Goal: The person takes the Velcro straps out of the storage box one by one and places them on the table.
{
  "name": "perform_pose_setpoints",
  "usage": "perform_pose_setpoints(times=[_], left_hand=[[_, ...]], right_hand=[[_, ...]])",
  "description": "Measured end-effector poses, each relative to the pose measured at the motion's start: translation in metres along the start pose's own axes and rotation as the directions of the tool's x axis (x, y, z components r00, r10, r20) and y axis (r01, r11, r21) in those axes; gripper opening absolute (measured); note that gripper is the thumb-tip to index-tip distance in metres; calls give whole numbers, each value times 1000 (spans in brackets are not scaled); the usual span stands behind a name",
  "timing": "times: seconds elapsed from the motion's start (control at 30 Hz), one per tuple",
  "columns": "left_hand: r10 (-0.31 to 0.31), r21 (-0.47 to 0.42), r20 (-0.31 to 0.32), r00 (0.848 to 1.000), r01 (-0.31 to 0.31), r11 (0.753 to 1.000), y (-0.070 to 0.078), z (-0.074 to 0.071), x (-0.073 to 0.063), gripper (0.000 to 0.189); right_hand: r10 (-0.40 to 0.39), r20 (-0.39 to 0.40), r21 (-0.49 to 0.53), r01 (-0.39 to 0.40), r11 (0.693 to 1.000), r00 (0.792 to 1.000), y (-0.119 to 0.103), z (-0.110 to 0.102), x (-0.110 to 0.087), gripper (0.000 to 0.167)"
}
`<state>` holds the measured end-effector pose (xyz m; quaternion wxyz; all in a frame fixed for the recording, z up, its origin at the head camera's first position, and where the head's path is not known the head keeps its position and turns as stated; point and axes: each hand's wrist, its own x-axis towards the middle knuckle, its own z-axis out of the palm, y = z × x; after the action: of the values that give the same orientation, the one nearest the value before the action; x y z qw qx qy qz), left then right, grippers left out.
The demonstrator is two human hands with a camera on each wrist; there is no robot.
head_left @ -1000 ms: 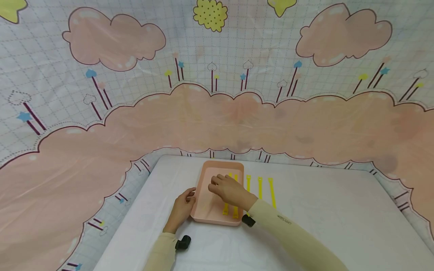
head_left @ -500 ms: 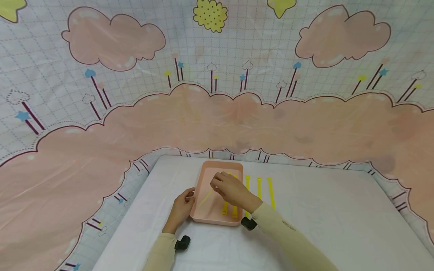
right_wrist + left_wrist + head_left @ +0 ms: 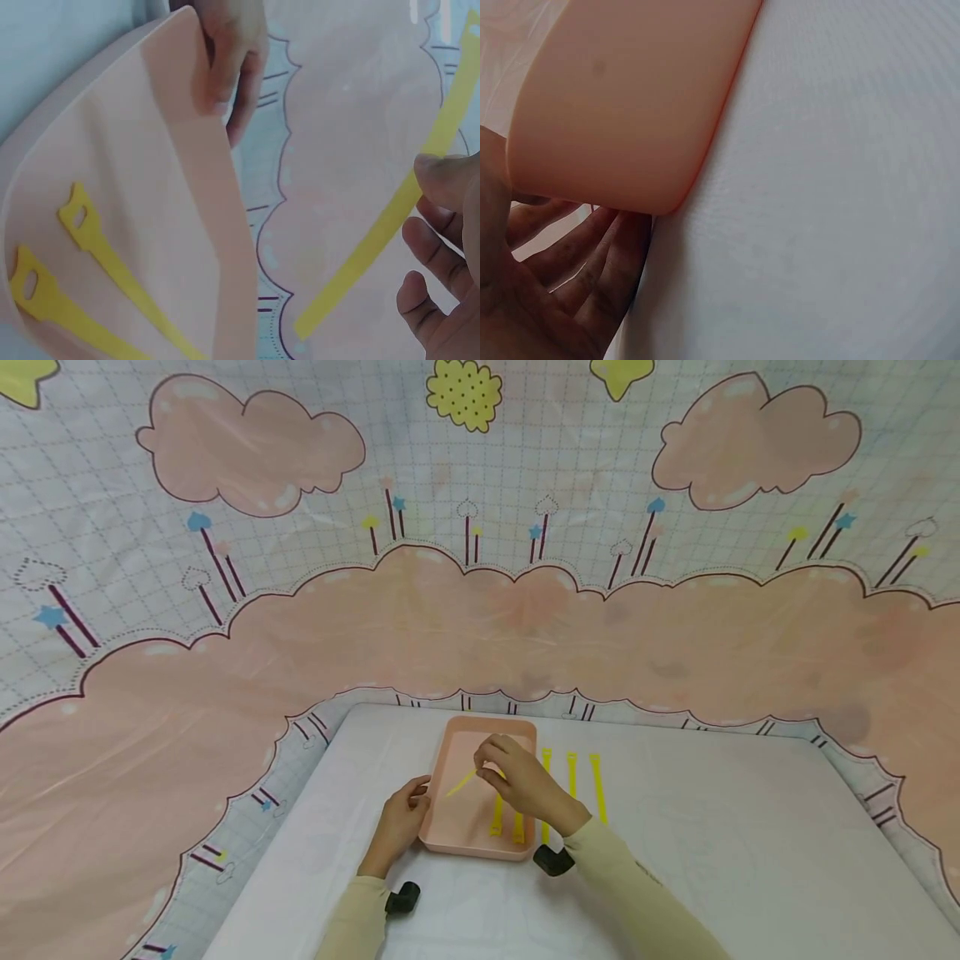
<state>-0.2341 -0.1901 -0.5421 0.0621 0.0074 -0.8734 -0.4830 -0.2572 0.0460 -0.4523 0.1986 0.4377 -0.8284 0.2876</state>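
Observation:
In the head view a shallow pink tray (image 3: 459, 822) lies on the white table. My left hand (image 3: 401, 827) holds its left side; in the right wrist view the thumb laps the rim, while the left wrist view has fingers along the outer wall (image 3: 607, 142). Above the tray, my right hand (image 3: 521, 785) pinches a yellow slotted strap, like a hook-and-loop cable tie (image 3: 375, 229), between thumb and fingers; its free end slants down to the left. Two similar cable ties (image 3: 518, 828) lie lengthwise in the tray's right half, partly hidden by the right hand.
Three more yellow cable ties (image 3: 597, 785) lie in a row on the white tabletop (image 3: 750, 843), right of the tray, partly covered by the right forearm. A cloud-patterned cloth (image 3: 570, 635) hangs behind the table. Each wrist bears a small black camera (image 3: 553, 860).
My right hand has shifted slightly right over the tray, and the pinched cable tie has come into view, its free end rising. The left hand keeps its place on the tray.

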Motion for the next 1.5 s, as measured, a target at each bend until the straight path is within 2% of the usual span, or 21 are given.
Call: perform_pose_setpoints(times=[0.13, 0.33, 0.47, 0.57, 0.63, 0.8, 1.0, 1.1, 1.17, 1.5], left_hand=[[5, 0, -2, 1000, -5, 1000, 1, -1, -1, 38], [-4, 3, -6, 1000, 4, 1000, 1, 0, -1, 39], [-13, -4, -11, 1000, 13, 1000, 0, 0, 0, 37], [-6, 2, -9, 1000, 6, 1000, -1, 0, 0, 37], [4, 2, -10, 1000, -4, 1000, -1, 0, 0, 37], [9, 0, -8, 1000, -9, 1000, -1, 0, -1, 37], [16, -2, -3, 1000, -16, 1000, -2, 0, -1, 37], [20, -9, -5, 1000, -20, 1000, -2, 0, -1, 37], [17, -8, -7, 1000, -17, 1000, -3, 0, -1, 37], [19, 1, -13, 1000, -19, 1000, -5, 1, 1, 37]], right_hand=[[28, -36, 59, -26, 998, 999, -2, -3, -2, 14], [122, -69, 173, -108, 979, 990, -4, -6, -7, 12], [184, -84, 278, -155, 948, 979, -3, -7, -11, 11], [248, -97, 367, -197, 909, 964, -3, -8, -13, 7], [306, -97, 418, -240, 876, 947, -6, -12, -13, 6], [457, -91, 529, -345, 775, 885, -5, -14, -16, 13], [561, -67, 652, -390, 651, 825, 3, -13, -23, 28], [619, -30, 694, -429, 578, 785, 4, -14, -26, 32], [650, -12, 711, -450, 540, 760, 5, -15, -29, 32], [738, -25, 747, -478, 463, 675, 15, -21, -43, 27]])
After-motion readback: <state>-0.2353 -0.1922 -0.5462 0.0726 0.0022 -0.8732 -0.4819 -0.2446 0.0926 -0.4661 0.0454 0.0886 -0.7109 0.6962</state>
